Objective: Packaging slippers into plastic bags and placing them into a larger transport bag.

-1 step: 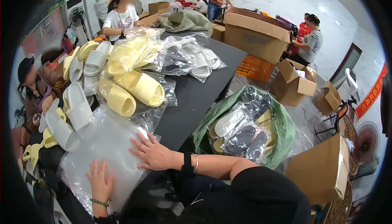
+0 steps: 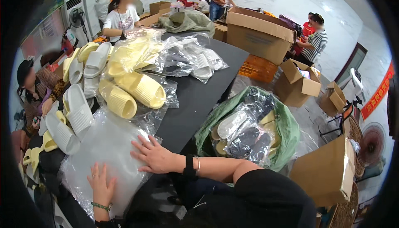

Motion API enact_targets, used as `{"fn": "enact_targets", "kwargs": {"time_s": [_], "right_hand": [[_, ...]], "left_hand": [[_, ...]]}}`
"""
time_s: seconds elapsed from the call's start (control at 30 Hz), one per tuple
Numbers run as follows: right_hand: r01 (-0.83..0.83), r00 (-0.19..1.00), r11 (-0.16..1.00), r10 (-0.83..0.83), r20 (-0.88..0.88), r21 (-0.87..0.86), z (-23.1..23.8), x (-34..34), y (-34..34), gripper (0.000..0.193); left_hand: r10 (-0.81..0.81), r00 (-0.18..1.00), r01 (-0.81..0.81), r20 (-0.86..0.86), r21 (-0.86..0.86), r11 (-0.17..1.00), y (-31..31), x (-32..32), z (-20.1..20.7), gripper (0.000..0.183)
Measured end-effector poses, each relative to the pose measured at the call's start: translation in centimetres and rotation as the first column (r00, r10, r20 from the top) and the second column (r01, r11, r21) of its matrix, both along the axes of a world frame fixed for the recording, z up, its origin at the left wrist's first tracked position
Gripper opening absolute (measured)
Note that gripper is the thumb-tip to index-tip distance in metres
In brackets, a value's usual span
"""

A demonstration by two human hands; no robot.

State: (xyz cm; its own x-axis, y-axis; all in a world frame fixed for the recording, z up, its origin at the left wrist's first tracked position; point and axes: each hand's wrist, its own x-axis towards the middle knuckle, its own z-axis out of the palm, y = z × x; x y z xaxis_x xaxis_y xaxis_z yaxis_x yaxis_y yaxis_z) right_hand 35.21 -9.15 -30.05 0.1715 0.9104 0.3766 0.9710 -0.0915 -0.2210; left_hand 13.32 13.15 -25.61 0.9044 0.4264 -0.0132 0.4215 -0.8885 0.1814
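Both my hands lie flat on a stack of clear plastic bags [image 2: 108,138] at the table's near left. My left hand [image 2: 101,186], fingers spread, presses the lower part of the stack. My right hand [image 2: 156,156] rests open on its right edge, with the fingers pointing up and left. Just beyond the bags sits a bagged pair of yellow slippers [image 2: 143,90]. Loose grey slippers [image 2: 79,111] and yellow ones are heaped along the left side of the stack.
More bagged slippers [image 2: 135,55] pile up farther along the black table [image 2: 195,99]. A green sack [image 2: 291,134] of bagged slippers stands at its right, near cardboard boxes [image 2: 322,174] and an orange crate [image 2: 257,68]. A person [image 2: 120,18] works across the table; another [image 2: 31,84] sits at left.
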Motion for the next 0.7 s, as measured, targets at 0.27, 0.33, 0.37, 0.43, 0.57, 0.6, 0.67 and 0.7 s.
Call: {"fn": "enact_targets", "kwargs": {"time_s": [0.27, 0.33, 0.37, 0.43, 0.57, 0.6, 0.67, 0.7], "right_hand": [[0.003, 1.0, 0.999, -0.003, -0.005, 0.039, 0.07, -0.21, -0.23, 0.065], [0.005, 1.0, 0.999, -0.005, -0.001, 0.052, -0.03, -0.29, -0.22, 0.065], [0.0, 1.0, 0.998, 0.0, 0.003, 0.065, -0.12, -0.31, -0.17, 0.065], [0.001, 1.0, 0.997, -0.001, -0.003, 0.081, -0.36, -0.31, -0.02, 0.067], [-0.002, 1.0, 0.995, 0.005, -0.025, 0.103, -0.67, -0.13, -0.01, 0.068], [0.001, 1.0, 0.995, 0.001, -0.022, 0.104, -0.66, -0.08, -0.04, 0.068], [0.003, 1.0, 0.997, -0.003, -0.003, 0.073, -0.55, -0.12, -0.09, 0.066], [0.005, 1.0, 0.997, -0.005, 0.0, 0.074, -0.45, -0.11, -0.05, 0.066]], "left_hand": [[0.006, 0.999, -0.007, -0.046, -0.007, 1.0, 0.4, 0.19, -0.67, 0.07], [0.007, 0.998, -0.007, -0.058, -0.007, 1.0, 0.34, 0.13, -0.54, 0.07], [0.014, 0.997, -0.015, -0.071, -0.007, 1.0, 0.32, 0.16, -0.48, 0.07], [0.016, 0.997, -0.017, -0.07, -0.014, 1.0, 0.32, 0.11, -0.59, 0.07], [0.02, 0.997, -0.022, -0.068, -0.029, 0.999, 0.17, 0.36, -0.46, 0.07], [0.017, 0.998, -0.019, -0.066, -0.028, 0.999, 0.12, 0.45, -0.38, 0.07], [0.028, 0.997, -0.03, -0.074, -0.026, 0.999, 0.04, 0.53, -0.28, 0.07], [0.026, 0.997, -0.028, -0.071, -0.025, 0.999, 0.12, 0.49, -0.37, 0.07]]}}
